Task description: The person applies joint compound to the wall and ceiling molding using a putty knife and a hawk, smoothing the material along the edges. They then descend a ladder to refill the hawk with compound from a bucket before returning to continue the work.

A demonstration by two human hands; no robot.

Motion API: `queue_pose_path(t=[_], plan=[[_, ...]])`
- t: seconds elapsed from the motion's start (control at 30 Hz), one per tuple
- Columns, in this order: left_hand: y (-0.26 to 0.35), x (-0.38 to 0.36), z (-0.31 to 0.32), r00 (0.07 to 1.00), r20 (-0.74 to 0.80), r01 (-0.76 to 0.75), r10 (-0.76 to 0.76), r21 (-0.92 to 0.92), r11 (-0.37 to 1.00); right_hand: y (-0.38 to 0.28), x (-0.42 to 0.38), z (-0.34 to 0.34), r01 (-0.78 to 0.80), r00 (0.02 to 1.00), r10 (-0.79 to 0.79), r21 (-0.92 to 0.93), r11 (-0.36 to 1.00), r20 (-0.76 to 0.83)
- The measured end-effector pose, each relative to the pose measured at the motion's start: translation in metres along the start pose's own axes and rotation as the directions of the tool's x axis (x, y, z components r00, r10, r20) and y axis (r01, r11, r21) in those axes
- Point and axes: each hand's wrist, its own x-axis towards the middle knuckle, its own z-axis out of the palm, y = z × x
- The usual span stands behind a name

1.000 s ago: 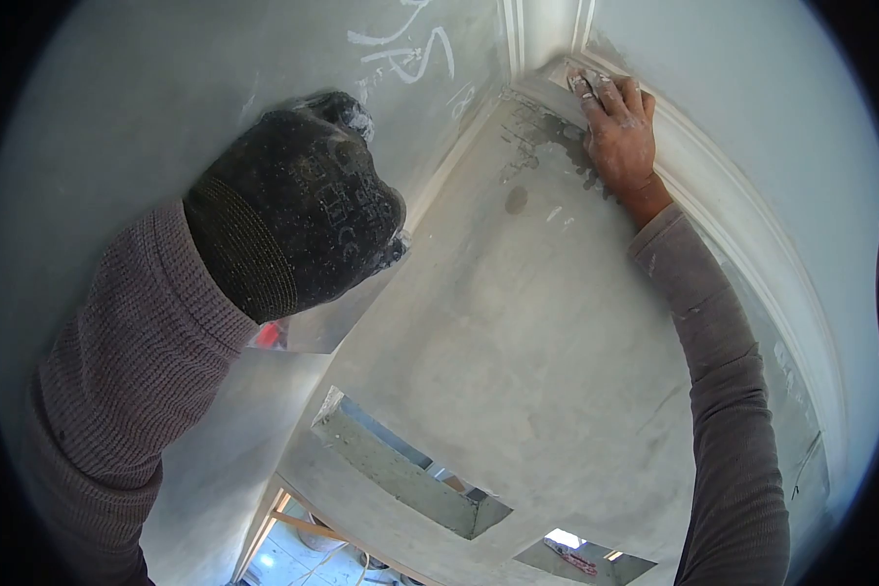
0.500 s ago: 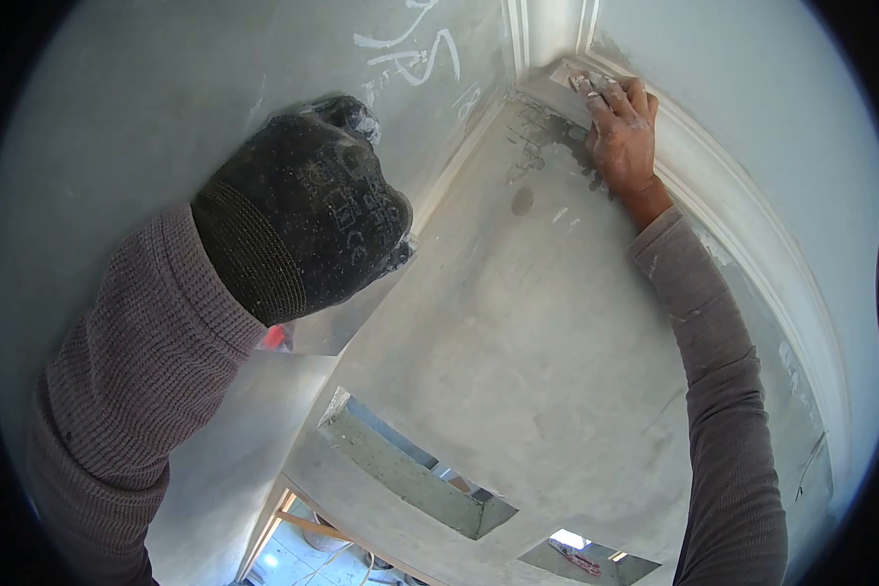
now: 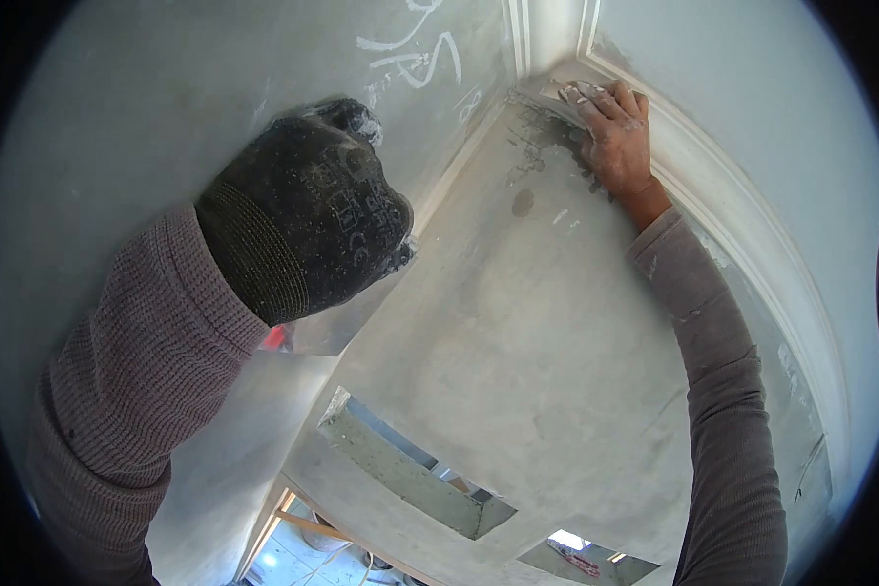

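My left hand (image 3: 308, 205), in a black glove with white specks, is closed in a fist in front of the left wall. Below the glove shows part of a thin, flat grey sheet (image 3: 317, 335) with a red patch (image 3: 275, 338). Whether the fist grips it is hidden. My bare right hand (image 3: 615, 132), smeared with white paste, is up at the white cornice (image 3: 698, 161), close to the inner corner. Its fingers are bent and pressed together against the moulding. What they hold, if anything, does not show clearly. Dark damp patches (image 3: 557, 137) mark the wall beside it.
White marks (image 3: 415, 59) are drawn on the left grey wall. Two rectangular openings cut the facing wall, one at lower centre (image 3: 410, 469) and a smaller one (image 3: 591, 562) to its right. A tiled floor (image 3: 298, 557) with a wooden bar (image 3: 313, 524) lies far below.
My right hand has slid slightly left and down along the cornice, towards the corner. My left hand has barely moved.
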Motion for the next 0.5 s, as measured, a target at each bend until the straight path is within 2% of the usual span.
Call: queue_pose_path(t=[0.07,0.13,0.2,0.23,0.3,0.43,0.5], plan=[[0.001,0.002,-0.003,1.000,0.011,-0.013,0.012,0.036,0.999,-0.003,0.000,-0.002,-0.050,0.996,0.048,-0.021,0.999,-0.069],[0.005,0.006,-0.008,0.999,0.027,-0.024,0.022,0.072,0.997,-0.004,0.001,-0.001,-0.080,0.995,0.075,-0.074,0.994,-0.073],[0.008,0.009,-0.011,0.974,0.206,0.068,-0.089,0.106,0.992,-0.006,0.002,0.001,-0.106,0.992,0.097,-0.125,0.986,-0.077],[0.006,0.008,-0.010,0.974,0.207,0.069,-0.090,0.106,0.992,-0.006,0.002,0.001,-0.100,0.994,0.091,-0.149,0.984,-0.066],[0.001,0.004,-0.005,0.996,0.081,0.051,-0.049,-0.031,0.998,-0.008,0.002,0.003,-0.092,0.995,0.083,-0.172,0.981,-0.055],[0.001,-0.002,0.003,0.985,0.155,0.069,-0.074,0.041,0.997,-0.017,0.005,0.008,-0.069,0.995,0.058,-0.139,0.988,-0.085],[-0.004,-0.013,0.019,0.992,-0.092,0.073,-0.084,-0.116,0.991,-0.021,0.004,0.009,-0.071,0.994,0.060,-0.132,0.989,-0.087]])
